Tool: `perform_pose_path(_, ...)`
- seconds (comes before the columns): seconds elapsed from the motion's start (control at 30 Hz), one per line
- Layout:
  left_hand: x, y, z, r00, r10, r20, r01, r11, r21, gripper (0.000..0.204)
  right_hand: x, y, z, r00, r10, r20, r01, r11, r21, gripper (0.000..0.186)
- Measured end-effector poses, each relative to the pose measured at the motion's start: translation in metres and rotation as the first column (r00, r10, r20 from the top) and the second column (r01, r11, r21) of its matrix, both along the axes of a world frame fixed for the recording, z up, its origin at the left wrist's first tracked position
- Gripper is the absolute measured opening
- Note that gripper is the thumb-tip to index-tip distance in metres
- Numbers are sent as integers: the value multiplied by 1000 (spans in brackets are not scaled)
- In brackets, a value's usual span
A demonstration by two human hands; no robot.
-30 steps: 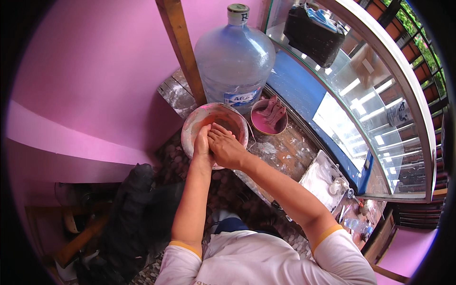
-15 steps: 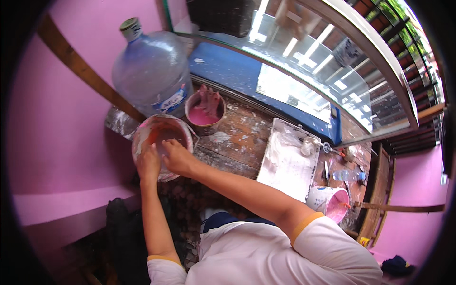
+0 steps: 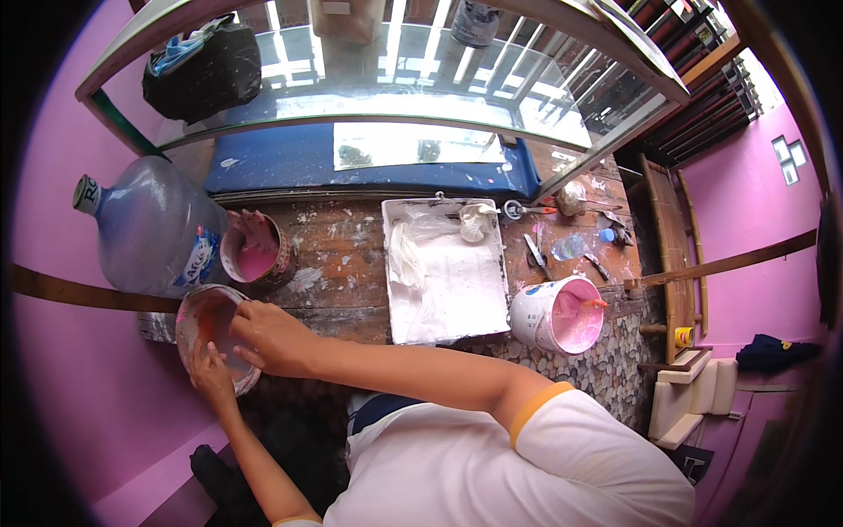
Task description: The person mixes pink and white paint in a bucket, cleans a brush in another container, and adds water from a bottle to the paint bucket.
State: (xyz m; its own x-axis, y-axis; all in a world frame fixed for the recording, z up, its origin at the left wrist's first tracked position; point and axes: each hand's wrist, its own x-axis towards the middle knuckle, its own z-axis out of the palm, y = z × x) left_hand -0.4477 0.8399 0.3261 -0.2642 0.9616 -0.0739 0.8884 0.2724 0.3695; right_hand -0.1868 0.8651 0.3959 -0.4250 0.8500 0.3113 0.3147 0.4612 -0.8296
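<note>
White, smeared bucket [image 3: 187, 338] at the left front corner of the table [image 3: 347, 263]. Has cloudy water [image 3: 234, 367] inside and a rusty red stain down one side. Both hands over it. Left hand [image 3: 211, 373] at the near side, with fingers loose and a little apart. Right hand [image 3: 277, 341] just beside the left one, with fingers bent down over the bucket. Hard to tell from here if gripping anything.

Behind the bucket, near the left edge of the table, a big clear water jug [image 3: 145, 233] with a green cap [image 3: 87, 193]. To the right of the jug, a small pot [image 3: 283, 263] of bright pink paint [image 3: 257, 262], with a pink, glove-like thing [image 3: 255, 230] at its rim. In the middle of the table, reaching the front edge, a flat white tray [image 3: 452, 303] with white smears inside and a crumpled white lump [image 3: 477, 222] at its back right corner. By the front edge, toward the right corner, a white pail [image 3: 531, 322] with more pink paint [image 3: 569, 329] inside and an orange handle [image 3: 594, 304] sticking out. Farther back, near the right edge, a clear bottle [image 3: 569, 247] lying on its side. Along the back edge, a long blue board [image 3: 272, 167] below a glass case [image 3: 421, 92].
</note>
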Motion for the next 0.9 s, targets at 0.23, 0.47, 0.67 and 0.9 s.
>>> perform_pose_path(0.23,-2,-12,-51,963,80,-256,74,838,541,56,175,-84,28,991,-114,-73,108,990,-89,17)
perform_pose_path(0.47,95,-18,-7,992,-124,-29,125,899,421,39,355,-202,61,890,-453,49,453,867,-209,13)
perform_pose_path(0.67,222,-34,33,951,-197,240,105,931,350,28,475,-267,72,338,-878,340,939,339,-60,16)
perform_pose_path(0.9,364,-81,36,797,-411,443,294,904,310,21,563,-315,-12,187,-904,384,973,224,54,17)
